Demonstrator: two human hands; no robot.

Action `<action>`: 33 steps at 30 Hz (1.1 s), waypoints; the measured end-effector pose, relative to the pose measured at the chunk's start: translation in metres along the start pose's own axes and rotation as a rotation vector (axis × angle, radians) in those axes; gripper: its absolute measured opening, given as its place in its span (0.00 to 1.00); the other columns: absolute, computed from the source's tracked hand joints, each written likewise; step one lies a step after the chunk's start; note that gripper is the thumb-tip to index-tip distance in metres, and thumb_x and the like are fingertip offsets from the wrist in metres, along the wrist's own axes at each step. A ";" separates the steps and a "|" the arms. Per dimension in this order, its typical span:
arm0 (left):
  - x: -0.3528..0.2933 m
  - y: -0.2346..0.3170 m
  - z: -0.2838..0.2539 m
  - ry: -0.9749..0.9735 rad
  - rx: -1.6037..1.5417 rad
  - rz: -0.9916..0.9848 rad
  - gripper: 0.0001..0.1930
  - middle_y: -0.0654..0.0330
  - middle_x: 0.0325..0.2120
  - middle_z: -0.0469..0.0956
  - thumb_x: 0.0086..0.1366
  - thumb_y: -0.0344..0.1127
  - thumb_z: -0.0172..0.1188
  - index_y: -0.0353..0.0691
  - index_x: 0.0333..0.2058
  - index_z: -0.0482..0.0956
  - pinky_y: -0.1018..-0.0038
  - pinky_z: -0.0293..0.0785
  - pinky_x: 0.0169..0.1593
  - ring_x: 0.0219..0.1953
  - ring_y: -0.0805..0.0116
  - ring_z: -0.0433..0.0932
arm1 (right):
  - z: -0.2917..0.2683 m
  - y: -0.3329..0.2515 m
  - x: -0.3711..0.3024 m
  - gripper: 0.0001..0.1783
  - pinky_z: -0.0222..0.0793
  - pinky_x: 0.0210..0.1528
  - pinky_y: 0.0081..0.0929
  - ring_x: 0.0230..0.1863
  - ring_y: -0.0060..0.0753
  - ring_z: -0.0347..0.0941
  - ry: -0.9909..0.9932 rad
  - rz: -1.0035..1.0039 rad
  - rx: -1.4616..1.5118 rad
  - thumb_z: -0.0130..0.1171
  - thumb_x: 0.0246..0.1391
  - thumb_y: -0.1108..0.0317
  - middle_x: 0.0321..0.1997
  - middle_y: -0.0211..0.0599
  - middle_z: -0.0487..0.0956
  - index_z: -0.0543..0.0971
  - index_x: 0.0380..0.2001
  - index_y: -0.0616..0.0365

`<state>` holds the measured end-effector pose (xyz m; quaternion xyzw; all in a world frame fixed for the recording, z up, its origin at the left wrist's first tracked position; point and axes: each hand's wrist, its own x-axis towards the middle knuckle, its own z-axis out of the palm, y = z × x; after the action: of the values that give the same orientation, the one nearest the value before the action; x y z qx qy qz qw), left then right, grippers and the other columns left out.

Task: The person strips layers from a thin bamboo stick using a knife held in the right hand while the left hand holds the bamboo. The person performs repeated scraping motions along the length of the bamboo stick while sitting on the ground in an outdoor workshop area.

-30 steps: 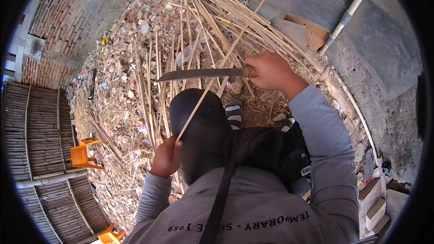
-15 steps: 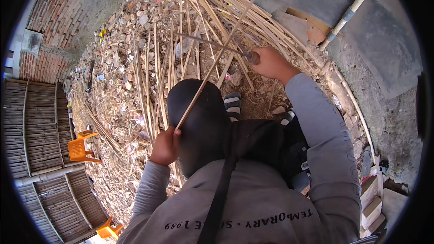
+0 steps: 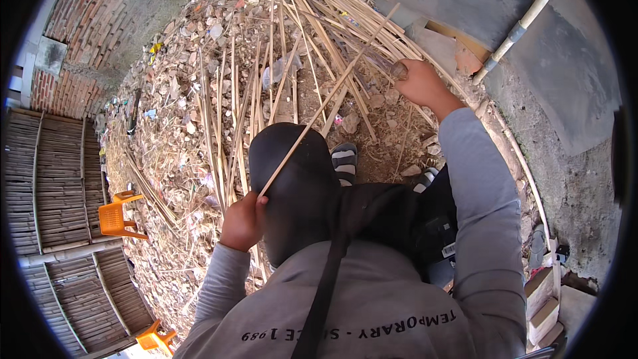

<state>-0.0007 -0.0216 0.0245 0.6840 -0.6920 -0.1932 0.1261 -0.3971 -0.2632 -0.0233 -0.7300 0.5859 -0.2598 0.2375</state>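
My left hand [image 3: 243, 221] is closed around the lower end of a long, thin bamboo strip [image 3: 327, 102]. The strip slants up and right, passing over my dark-clad knee [image 3: 286, 153]. Farther right, my right hand [image 3: 426, 88] grips the handle [image 3: 399, 71] of a long-bladed knife. Its blade is smeared by motion and hard to make out against the strips behind; the handle is apart from the held strip. Beyond both hands, a spread of loose bamboo strips [image 3: 311, 10] lies on the ground.
Stony, littered ground [image 3: 179, 119] surrounds me. A grey wall [image 3: 565, 86] with a pale pipe [image 3: 531, 13] stands at right. Orange plastic chairs [image 3: 118, 216] sit at left beside bamboo slat panels [image 3: 63, 183]. A brick wall [image 3: 86, 20] rises at far left.
My right hand has moved right and slightly up with the knife, away from the strip that its blade crossed. The left hand keeps its hold, and the strip's far end has shifted slightly right.
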 end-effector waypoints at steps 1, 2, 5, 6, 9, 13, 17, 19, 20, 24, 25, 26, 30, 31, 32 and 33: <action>-0.001 -0.001 -0.001 -0.014 -0.009 0.015 0.14 0.40 0.18 0.74 0.74 0.38 0.53 0.37 0.29 0.71 0.46 0.66 0.27 0.24 0.34 0.75 | -0.004 -0.004 -0.002 0.19 0.76 0.42 0.46 0.38 0.56 0.80 -0.053 -0.011 -0.007 0.65 0.45 0.66 0.33 0.53 0.82 0.82 0.42 0.58; -0.002 -0.001 -0.003 -0.011 -0.001 0.013 0.14 0.40 0.18 0.74 0.74 0.38 0.53 0.37 0.29 0.71 0.46 0.66 0.27 0.24 0.34 0.75 | -0.006 -0.010 -0.005 0.19 0.76 0.42 0.46 0.38 0.56 0.80 -0.052 -0.015 0.000 0.65 0.45 0.66 0.33 0.53 0.82 0.82 0.42 0.58; -0.007 -0.004 0.004 0.009 0.014 -0.035 0.15 0.40 0.17 0.73 0.74 0.39 0.52 0.37 0.29 0.70 0.45 0.66 0.26 0.23 0.34 0.75 | 0.006 -0.063 -0.022 0.16 0.75 0.39 0.46 0.35 0.57 0.79 -0.299 -0.186 -0.162 0.66 0.44 0.64 0.30 0.50 0.81 0.82 0.39 0.54; -0.008 -0.004 0.006 -0.001 0.009 -0.034 0.15 0.40 0.17 0.73 0.74 0.39 0.52 0.37 0.29 0.70 0.45 0.66 0.26 0.23 0.34 0.75 | 0.008 -0.060 -0.023 0.16 0.75 0.39 0.46 0.35 0.57 0.79 -0.305 -0.176 -0.164 0.66 0.44 0.64 0.30 0.50 0.81 0.82 0.39 0.54; -0.005 -0.002 0.007 0.011 0.015 -0.010 0.14 0.40 0.17 0.73 0.74 0.38 0.52 0.36 0.29 0.70 0.46 0.66 0.26 0.23 0.34 0.75 | 0.016 -0.040 -0.014 0.15 0.74 0.36 0.44 0.31 0.55 0.79 -0.274 -0.056 0.005 0.65 0.44 0.66 0.27 0.51 0.81 0.82 0.38 0.56; -0.004 0.003 0.000 0.017 0.028 0.000 0.14 0.40 0.17 0.73 0.74 0.38 0.53 0.37 0.30 0.70 0.46 0.66 0.26 0.23 0.34 0.75 | 0.006 -0.023 -0.007 0.16 0.74 0.37 0.45 0.32 0.55 0.80 -0.181 -0.047 -0.051 0.65 0.43 0.66 0.28 0.52 0.81 0.82 0.39 0.57; -0.010 0.000 0.003 0.037 0.062 -0.018 0.14 0.41 0.17 0.74 0.74 0.38 0.53 0.37 0.29 0.71 0.46 0.67 0.26 0.23 0.34 0.76 | 0.016 -0.073 -0.029 0.15 0.75 0.40 0.46 0.34 0.56 0.80 -0.335 -0.278 -0.211 0.65 0.44 0.66 0.30 0.51 0.82 0.81 0.37 0.60; -0.014 -0.001 0.008 0.029 0.056 -0.033 0.13 0.41 0.17 0.74 0.74 0.38 0.53 0.38 0.29 0.71 0.46 0.67 0.26 0.23 0.34 0.76 | 0.018 -0.055 -0.015 0.16 0.75 0.40 0.45 0.35 0.56 0.80 -0.334 -0.135 -0.081 0.65 0.44 0.66 0.31 0.51 0.82 0.82 0.38 0.60; -0.014 -0.003 0.010 0.026 0.069 -0.037 0.13 0.41 0.17 0.74 0.73 0.38 0.54 0.38 0.30 0.71 0.45 0.67 0.26 0.23 0.34 0.76 | 0.018 -0.038 -0.009 0.17 0.75 0.41 0.45 0.35 0.55 0.80 -0.315 0.014 0.043 0.65 0.44 0.66 0.32 0.51 0.82 0.82 0.40 0.59; -0.001 0.006 -0.001 0.029 0.069 -0.019 0.13 0.40 0.17 0.74 0.73 0.39 0.55 0.38 0.30 0.72 0.45 0.67 0.26 0.22 0.34 0.76 | 0.011 0.011 -0.002 0.22 0.76 0.42 0.42 0.36 0.56 0.80 -0.041 -0.059 -0.015 0.64 0.45 0.65 0.35 0.55 0.83 0.83 0.45 0.61; -0.004 0.002 0.001 0.033 0.096 -0.018 0.12 0.41 0.17 0.75 0.73 0.39 0.55 0.38 0.31 0.72 0.45 0.68 0.26 0.23 0.35 0.76 | 0.009 -0.005 -0.006 0.18 0.75 0.42 0.44 0.36 0.55 0.80 -0.106 -0.043 -0.017 0.64 0.44 0.65 0.33 0.53 0.83 0.83 0.40 0.60; -0.005 0.001 0.001 0.032 0.105 -0.021 0.12 0.41 0.17 0.75 0.73 0.39 0.55 0.38 0.31 0.72 0.45 0.68 0.26 0.23 0.35 0.76 | 0.008 -0.023 -0.010 0.18 0.75 0.42 0.44 0.36 0.55 0.80 -0.107 -0.044 -0.007 0.64 0.44 0.65 0.33 0.53 0.83 0.83 0.40 0.60; -0.007 -0.004 0.009 0.071 0.088 -0.002 0.11 0.41 0.17 0.75 0.73 0.37 0.55 0.38 0.31 0.72 0.46 0.67 0.25 0.22 0.35 0.76 | 0.019 -0.060 -0.023 0.11 0.73 0.37 0.45 0.32 0.54 0.79 -0.310 -0.239 -0.183 0.63 0.43 0.66 0.26 0.50 0.79 0.80 0.31 0.59; -0.009 -0.002 0.010 0.080 0.100 0.017 0.11 0.42 0.17 0.74 0.73 0.37 0.55 0.38 0.31 0.72 0.46 0.67 0.24 0.22 0.35 0.76 | 0.012 -0.050 -0.016 0.12 0.73 0.39 0.45 0.33 0.55 0.79 -0.311 -0.150 -0.088 0.63 0.44 0.66 0.27 0.51 0.80 0.80 0.32 0.59; -0.014 -0.001 0.009 0.072 0.096 0.011 0.11 0.42 0.17 0.74 0.73 0.37 0.55 0.38 0.31 0.72 0.46 0.67 0.24 0.22 0.35 0.76 | 0.006 -0.038 -0.010 0.13 0.73 0.40 0.46 0.33 0.55 0.79 -0.310 -0.061 0.006 0.63 0.44 0.65 0.29 0.52 0.80 0.81 0.33 0.60; -0.006 0.003 0.006 0.062 0.098 0.027 0.12 0.42 0.16 0.74 0.73 0.37 0.55 0.38 0.31 0.71 0.46 0.67 0.24 0.21 0.36 0.76 | 0.008 -0.004 -0.004 0.15 0.74 0.42 0.45 0.35 0.57 0.79 -0.173 -0.014 0.080 0.63 0.43 0.66 0.31 0.54 0.81 0.81 0.36 0.61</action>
<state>-0.0057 -0.0149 0.0214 0.6855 -0.7057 -0.1360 0.1166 -0.3890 -0.2582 -0.0271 -0.7437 0.5473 -0.2204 0.3143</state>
